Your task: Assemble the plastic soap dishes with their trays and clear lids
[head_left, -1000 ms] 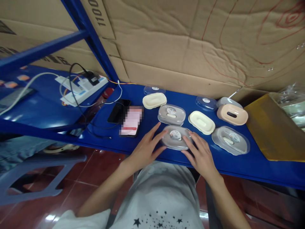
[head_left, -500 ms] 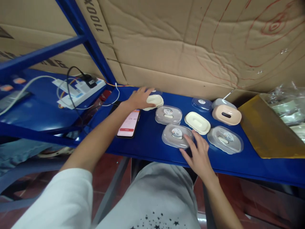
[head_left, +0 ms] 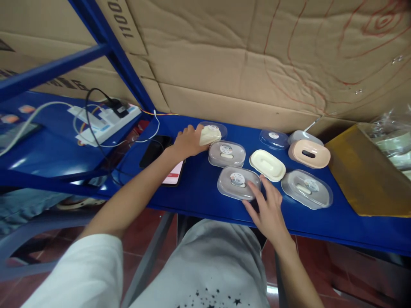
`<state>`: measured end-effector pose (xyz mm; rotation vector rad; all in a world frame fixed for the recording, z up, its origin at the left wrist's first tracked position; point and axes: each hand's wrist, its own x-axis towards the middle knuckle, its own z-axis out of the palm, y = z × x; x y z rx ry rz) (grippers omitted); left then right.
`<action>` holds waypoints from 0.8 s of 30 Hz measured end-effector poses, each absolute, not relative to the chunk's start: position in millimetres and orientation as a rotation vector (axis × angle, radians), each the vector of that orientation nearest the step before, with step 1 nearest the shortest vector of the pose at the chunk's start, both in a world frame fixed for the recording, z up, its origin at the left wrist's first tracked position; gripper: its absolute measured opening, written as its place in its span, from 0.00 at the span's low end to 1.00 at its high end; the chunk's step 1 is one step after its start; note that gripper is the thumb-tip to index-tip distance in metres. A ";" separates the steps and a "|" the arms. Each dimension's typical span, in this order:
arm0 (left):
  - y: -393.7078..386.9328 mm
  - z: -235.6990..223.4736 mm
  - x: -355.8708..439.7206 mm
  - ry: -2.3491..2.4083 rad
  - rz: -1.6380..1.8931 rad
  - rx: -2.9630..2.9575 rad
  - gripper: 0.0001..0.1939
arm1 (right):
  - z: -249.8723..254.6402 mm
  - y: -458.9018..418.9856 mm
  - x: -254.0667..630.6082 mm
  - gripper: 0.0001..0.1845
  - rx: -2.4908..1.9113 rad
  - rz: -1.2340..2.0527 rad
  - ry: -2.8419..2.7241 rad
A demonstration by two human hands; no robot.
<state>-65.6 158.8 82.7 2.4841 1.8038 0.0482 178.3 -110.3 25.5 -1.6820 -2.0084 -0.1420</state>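
Note:
My left hand (head_left: 190, 141) is closed around the near end of a cream oval dish (head_left: 210, 135), tilted in its grip. Behind that dish lies a clear lid (head_left: 221, 128) with a round label. At the table's front, my right hand (head_left: 268, 205) grips the right corner of a grey oval box (head_left: 229, 182) under a clear lid, thumb at its front edge and fingertips on top. A second lidded grey box (head_left: 227, 155) stands just behind it. Another cream dish (head_left: 267, 165) lies right of these, with a third lidded grey box (head_left: 306, 188) beyond my right hand.
A peach oval piece with a slot (head_left: 310, 153) and a clear lid (head_left: 274, 139) lie at the back right. A taped carton (head_left: 356, 175) bounds the right side. A phone (head_left: 173, 176) lies under my left forearm. A power strip (head_left: 107, 126) with cables is further left.
My left hand has closed on the cream dish and tilted it up, uncovering more of the clear lid behind. The right hand stays on the front grey box. The view has shifted slightly.

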 end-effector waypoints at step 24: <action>175.9 86.6 -74.6 1.653 -0.004 2.475 0.26 | 38.3 -49.6 234.4 0.15 -1.810 -0.240 -1.986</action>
